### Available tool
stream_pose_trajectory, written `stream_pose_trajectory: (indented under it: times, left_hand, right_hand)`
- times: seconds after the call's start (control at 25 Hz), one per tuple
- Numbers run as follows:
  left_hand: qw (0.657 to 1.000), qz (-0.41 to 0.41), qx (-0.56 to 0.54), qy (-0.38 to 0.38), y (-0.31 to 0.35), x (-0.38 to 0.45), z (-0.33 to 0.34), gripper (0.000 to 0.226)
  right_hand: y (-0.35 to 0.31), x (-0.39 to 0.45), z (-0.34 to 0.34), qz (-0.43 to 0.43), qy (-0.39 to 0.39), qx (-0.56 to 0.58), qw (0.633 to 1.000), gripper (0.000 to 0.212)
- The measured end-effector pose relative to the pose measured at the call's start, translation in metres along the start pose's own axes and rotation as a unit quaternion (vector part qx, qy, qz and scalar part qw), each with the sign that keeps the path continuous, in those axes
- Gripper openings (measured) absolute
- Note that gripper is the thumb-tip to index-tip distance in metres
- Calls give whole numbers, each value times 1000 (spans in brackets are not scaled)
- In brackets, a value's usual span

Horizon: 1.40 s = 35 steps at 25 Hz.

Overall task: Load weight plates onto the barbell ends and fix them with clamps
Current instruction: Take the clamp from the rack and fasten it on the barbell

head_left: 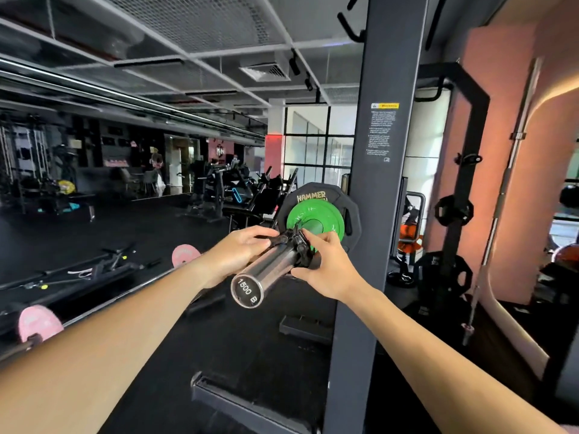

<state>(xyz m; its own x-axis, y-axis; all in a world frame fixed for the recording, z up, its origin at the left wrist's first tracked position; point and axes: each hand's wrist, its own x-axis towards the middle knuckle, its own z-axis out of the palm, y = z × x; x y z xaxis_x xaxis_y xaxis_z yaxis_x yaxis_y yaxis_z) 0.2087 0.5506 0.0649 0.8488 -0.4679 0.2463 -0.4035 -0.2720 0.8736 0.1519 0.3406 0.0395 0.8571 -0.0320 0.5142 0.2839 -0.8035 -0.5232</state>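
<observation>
Pink plates (37,322) lay on the black floor at far left. Left hand (239,245) and right hand (326,269) both gripped the black clamp (297,245) on the chrome barbell sleeve (266,270), fingers curled round it, just before the green plate (326,216) and black plate (313,194). Rack upright (376,183) stood close at right.

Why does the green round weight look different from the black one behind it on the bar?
The green plate is smaller and round; the black plate is wider, with flat-sided edges and yellow lettering. The green plate sits nearer the bar's end, next to the clamp that both hands grip; the black plate is behind it, partly hidden. Both are on the same barbell sleeve.
</observation>
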Motion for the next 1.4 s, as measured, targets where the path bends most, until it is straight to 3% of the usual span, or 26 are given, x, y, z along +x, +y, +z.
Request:
stream_pose_trajectory:
  times: [0.24,0.48,0.84,1.08,1.4]
  left_hand:
    - [1000,-3,27,-15,-12,94,16,27]
    - [998,14,37,-53,-29,159,22,27]
    - [992,45,30,-118,-45,200,15,28]
    - [988,93,23,-122,-51,203,17,28]
    - [988,113,-5,-105,-55,202,21,29]
  right_hand:
    - [53,60,-11,1,14,-4,1000,112]
    - [83,108,-17,4,-19,-62,998,116]
    - [81,129,-17,10,1,-129,992,100]
    - [81,112,-13,80,94,-100,987,90]
    - [71,111,-7,84,118,-264,954,82]
